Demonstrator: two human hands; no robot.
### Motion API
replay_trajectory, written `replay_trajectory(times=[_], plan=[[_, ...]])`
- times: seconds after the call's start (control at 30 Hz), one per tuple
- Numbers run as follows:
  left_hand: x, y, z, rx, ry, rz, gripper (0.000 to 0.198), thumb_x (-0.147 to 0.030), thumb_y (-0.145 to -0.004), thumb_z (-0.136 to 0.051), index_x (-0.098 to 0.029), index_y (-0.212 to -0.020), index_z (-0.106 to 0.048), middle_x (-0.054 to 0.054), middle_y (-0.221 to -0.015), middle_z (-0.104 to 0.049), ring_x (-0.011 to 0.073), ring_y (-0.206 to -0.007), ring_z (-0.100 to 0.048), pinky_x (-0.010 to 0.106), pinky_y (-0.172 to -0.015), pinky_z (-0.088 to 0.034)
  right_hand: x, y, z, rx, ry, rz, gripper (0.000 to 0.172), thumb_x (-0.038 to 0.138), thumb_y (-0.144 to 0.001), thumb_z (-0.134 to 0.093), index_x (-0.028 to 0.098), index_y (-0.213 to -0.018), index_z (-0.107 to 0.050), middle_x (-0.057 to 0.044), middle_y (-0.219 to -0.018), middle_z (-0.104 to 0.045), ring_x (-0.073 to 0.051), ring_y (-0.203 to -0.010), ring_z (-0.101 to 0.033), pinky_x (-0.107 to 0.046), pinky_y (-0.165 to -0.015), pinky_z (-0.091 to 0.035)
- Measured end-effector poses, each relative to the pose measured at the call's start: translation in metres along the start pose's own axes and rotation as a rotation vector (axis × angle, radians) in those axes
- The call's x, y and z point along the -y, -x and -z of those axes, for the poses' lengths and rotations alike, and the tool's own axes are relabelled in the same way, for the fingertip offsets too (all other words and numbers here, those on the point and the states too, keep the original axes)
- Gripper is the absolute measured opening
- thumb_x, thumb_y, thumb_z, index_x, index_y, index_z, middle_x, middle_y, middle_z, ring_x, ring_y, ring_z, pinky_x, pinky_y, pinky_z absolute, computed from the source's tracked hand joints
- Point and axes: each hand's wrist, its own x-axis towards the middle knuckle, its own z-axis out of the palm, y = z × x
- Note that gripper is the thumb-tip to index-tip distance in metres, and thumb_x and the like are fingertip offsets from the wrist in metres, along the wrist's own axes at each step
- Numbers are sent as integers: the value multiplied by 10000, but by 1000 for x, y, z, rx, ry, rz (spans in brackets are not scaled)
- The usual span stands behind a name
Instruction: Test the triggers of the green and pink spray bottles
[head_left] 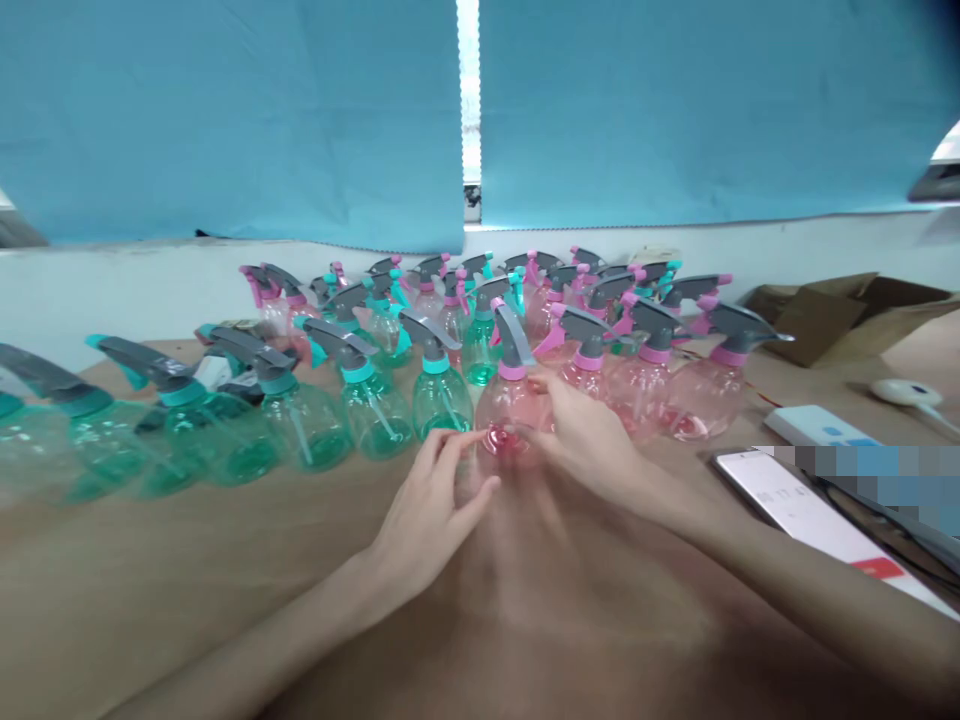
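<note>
A clear pink spray bottle [491, 412] with a grey and pink trigger head stands upright in front of me, at the join of a green row and a pink row. Around its right side goes my right hand [581, 430], the thumb on the front and the fingers partly hidden behind it. My left hand [431, 510] has its fingers stretched out and the thumb apart, with fingertips at the bottle's lower left side. To the left stands a green spray bottle [442, 400]; on the right, more pink spray bottles [634, 395] stand close by.
Several green bottles [304, 430] line the left, with mixed green and pink ones behind. On the right of the table [247, 580] lie a phone [795, 505], a white box [817, 425], a white device with a cable [906, 392] and an open cardboard box [810, 320]. Blue curtains [225, 120] hang behind.
</note>
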Motion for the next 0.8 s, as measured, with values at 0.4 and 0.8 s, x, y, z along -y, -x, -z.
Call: replay_trajectory(times=[0.4,0.8], plan=[[-6,-23,-17,-117,-61,2,627,-243,-868,-566,-240,-1403,-240,114,-1364,-403,281,-1285,-390,487,-1031,-359,4,-5,0,36,-180,-15,781,625,-772,-557,103,-1337,-424,-188,-1277,-590,-352,-1142,-570,-472,-878,-469],[-15,16,-13,-37,54,7,646,-289,-873,-574,-297,-1418,-227,87,-1371,-386,280,-1278,-397,509,-1037,-351,0,27,33,245,-311,113,527,513,-769,-620,244,-1214,-535,-77,-1048,-672,-275,-843,-659,-386,-680,-502]])
